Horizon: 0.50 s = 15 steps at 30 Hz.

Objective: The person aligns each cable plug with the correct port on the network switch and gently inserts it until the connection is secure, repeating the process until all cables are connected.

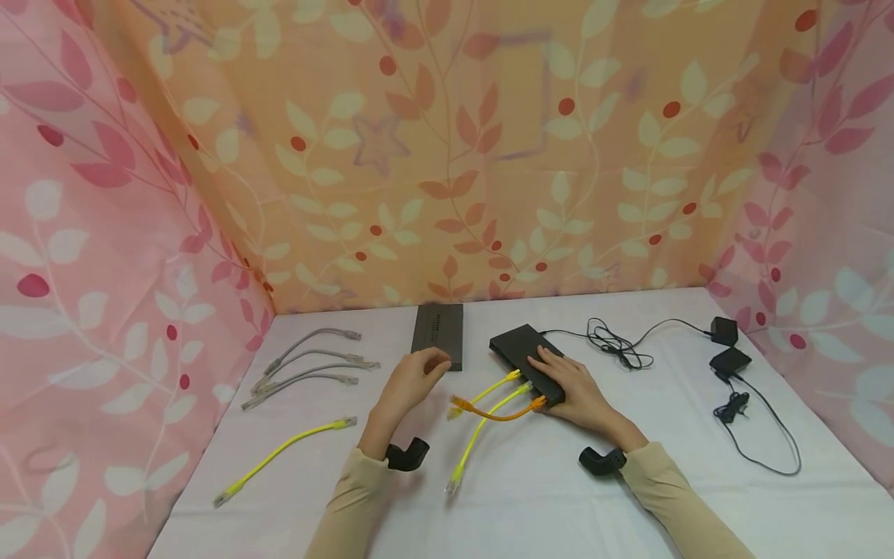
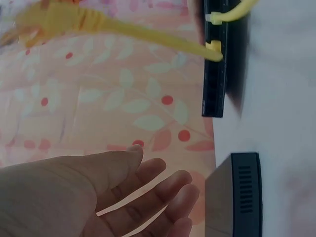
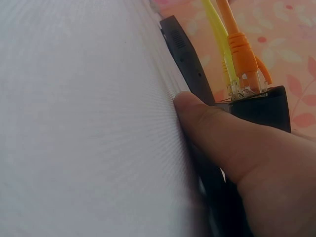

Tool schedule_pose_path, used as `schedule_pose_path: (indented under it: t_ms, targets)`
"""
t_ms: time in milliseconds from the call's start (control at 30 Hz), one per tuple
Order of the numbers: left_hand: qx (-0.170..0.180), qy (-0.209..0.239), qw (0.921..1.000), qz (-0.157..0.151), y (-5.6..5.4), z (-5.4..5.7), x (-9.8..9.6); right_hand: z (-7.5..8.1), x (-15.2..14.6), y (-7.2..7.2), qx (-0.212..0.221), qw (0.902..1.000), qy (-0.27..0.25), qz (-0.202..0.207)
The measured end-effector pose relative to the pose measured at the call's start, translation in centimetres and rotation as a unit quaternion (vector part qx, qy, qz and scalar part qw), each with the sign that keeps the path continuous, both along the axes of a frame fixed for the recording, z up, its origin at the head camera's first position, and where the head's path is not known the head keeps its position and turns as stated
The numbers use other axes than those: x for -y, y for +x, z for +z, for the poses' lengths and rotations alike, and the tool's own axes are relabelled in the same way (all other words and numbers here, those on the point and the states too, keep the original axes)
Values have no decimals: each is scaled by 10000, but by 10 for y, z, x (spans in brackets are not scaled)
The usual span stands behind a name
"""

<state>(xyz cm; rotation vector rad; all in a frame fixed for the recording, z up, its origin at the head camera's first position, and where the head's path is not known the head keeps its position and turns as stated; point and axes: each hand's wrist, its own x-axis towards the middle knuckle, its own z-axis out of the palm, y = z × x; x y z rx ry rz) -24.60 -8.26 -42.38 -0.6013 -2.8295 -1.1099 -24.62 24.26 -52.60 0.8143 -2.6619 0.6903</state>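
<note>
My right hand (image 1: 576, 392) grips a black network switch (image 1: 520, 345), fingers over its top and thumb along its side; the right wrist view shows the thumb (image 3: 212, 123) close to the tabletop. Two yellow network cables (image 1: 472, 446) and a short orange network cable (image 1: 499, 419) are plugged into the switch's front edge, their other ends loose towards the left. My left hand (image 1: 412, 380) hovers left of these cables with loosely bent fingers and nothing in them. Just beyond it lies a second, dark grey network switch (image 1: 438, 330); its vented side (image 2: 246, 190) shows in the left wrist view.
Several grey network cables (image 1: 307, 378) lie at the left, with a yellow network cable (image 1: 282, 449) nearer the front. Two black power adapters (image 1: 724, 331) sit at the right; one's thin cord (image 1: 618, 345) runs to the held switch. Patterned cloth (image 1: 447, 194) walls enclose the white table.
</note>
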Motion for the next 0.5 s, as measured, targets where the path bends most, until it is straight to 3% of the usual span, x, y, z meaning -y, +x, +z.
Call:
schedule_pose_path:
  t_ms: [233,500]
  targets:
    - [136,-135,9994,280,0,-8,22,0,0,0,-2,10000,-39,11]
    - [150,-503,9964,672,0,-25,51,1,0,1,-100,9999,15,-2]
